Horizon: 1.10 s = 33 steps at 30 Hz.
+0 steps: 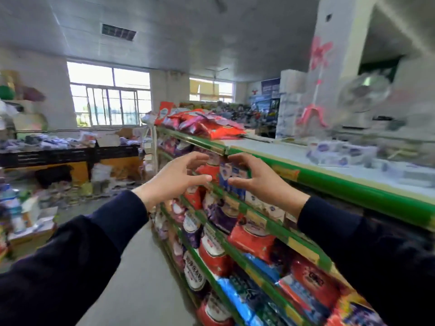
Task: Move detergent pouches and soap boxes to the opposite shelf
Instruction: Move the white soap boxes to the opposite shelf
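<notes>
From the head camera we see a shop aisle with a green-edged shelf (329, 184) running from the near right toward the far middle. Our left hand (174, 177) and right hand (256, 177) reach out side by side in front of the second tier, both in dark sleeves (77, 255). Each hand is spread, fingers loosely curved toward the other, and neither grips anything. Between them, on that tier, stand a red pouch (210, 169) and a blue and white pack (231, 175); the right thumb lies just beside the blue pack, though we cannot tell whether it touches.

More detergent pouches (214, 252) in red, purple and blue fill the lower tiers near us, standing in rows behind the green rails. On the shelf top, far from us, a heap of red and purple pouches (207, 124) lies flat. To the right on that top sit pale boxes (341, 152), too blurred to read.

Across the aisle at far left a dark tabletop (70, 154) carries mixed goods below a bright window (110, 95).
</notes>
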Each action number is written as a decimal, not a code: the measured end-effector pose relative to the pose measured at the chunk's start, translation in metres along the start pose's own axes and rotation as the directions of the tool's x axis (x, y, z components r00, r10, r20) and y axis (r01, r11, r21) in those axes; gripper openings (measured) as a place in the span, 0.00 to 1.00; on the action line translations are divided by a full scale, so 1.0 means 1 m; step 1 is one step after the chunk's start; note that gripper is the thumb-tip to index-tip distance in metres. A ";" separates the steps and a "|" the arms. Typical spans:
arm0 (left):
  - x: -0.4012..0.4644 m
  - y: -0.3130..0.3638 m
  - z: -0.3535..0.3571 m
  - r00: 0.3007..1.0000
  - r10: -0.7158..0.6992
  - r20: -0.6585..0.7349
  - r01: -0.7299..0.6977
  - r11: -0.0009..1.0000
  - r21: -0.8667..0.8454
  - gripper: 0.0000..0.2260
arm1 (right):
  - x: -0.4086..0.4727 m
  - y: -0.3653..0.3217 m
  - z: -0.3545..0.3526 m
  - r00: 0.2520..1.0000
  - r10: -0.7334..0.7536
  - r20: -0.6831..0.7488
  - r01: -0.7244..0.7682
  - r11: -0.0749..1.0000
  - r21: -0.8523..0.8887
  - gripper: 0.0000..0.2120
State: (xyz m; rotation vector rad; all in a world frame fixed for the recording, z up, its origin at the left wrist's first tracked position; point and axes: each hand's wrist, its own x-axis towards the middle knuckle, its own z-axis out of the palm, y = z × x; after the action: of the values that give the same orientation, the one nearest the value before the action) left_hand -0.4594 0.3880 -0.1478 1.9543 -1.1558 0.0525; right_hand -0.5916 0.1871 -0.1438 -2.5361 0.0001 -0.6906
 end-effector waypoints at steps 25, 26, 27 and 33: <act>0.318 0.041 0.196 0.764 0.557 0.325 -0.516 0.830 -0.210 0.26 | 0.022 0.185 -0.182 0.706 0.644 -0.295 -0.708 0.624 -0.331 0.24; 0.325 0.043 0.202 0.758 0.564 0.328 -0.523 0.826 -0.213 0.26 | 0.025 0.190 -0.184 0.694 0.670 -0.266 -0.716 0.600 -0.357 0.25; 0.332 0.043 0.207 0.752 0.569 0.331 -0.526 0.822 -0.218 0.26 | 0.028 0.195 -0.185 0.683 0.693 -0.231 -0.720 0.585 -0.373 0.27; 0.362 0.048 0.235 0.741 0.578 0.343 -0.544 0.815 -0.198 0.29 | 0.053 0.222 -0.187 0.649 0.760 -0.025 -0.669 0.556 -0.494 0.33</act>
State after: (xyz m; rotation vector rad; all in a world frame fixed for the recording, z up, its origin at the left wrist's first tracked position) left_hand -0.3711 -0.0358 -0.1154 1.5033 -1.9607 -0.0716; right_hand -0.6058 -0.1017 -0.0853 -2.6612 1.2269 -0.0875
